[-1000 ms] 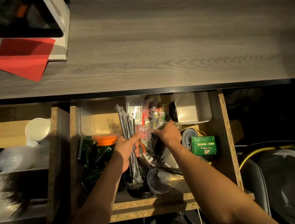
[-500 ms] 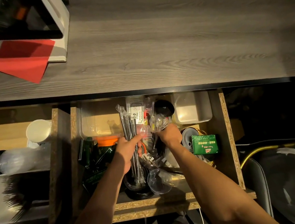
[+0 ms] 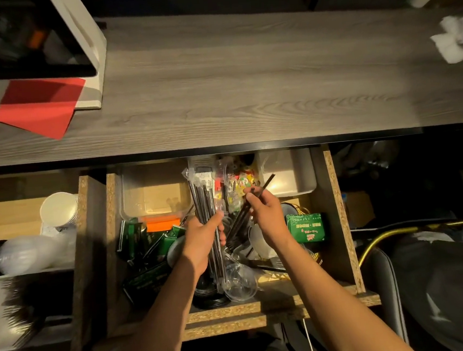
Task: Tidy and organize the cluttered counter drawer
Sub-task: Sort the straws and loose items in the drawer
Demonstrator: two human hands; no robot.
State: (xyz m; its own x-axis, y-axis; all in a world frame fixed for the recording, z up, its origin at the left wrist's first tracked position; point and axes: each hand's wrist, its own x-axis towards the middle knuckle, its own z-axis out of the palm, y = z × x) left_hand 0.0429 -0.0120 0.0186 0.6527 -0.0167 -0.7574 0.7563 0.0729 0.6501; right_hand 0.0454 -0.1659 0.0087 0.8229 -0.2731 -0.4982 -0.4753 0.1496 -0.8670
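Observation:
The open drawer (image 3: 340, 221) of raw chipboard is full of clutter. My left hand (image 3: 202, 238) grips a bundle of wrapped black straws (image 3: 203, 197) standing upright over the drawer's middle. My right hand (image 3: 263, 214) pinches a single black straw (image 3: 264, 185) that slants up to the right, just right of the bundle. Behind the hands lie small colourful sachets (image 3: 239, 183) in clear wrap. Under my hands sit a clear plastic cup (image 3: 238, 285) and black lids (image 3: 207, 295).
In the drawer: a clear empty tub (image 3: 153, 193) at back left, a white tub (image 3: 289, 176) at back right, a green box (image 3: 306, 227), green packets (image 3: 138, 239), an orange lid (image 3: 161, 223). The left compartment holds white cups (image 3: 58, 210) and lids. Above is the grey wood counter (image 3: 245, 90) with red paper (image 3: 42, 108).
My right hand has let go of the clear sachet bag and now pinches a single black straw, lifted to the right. My left hand keeps its hold on the straw bundle.

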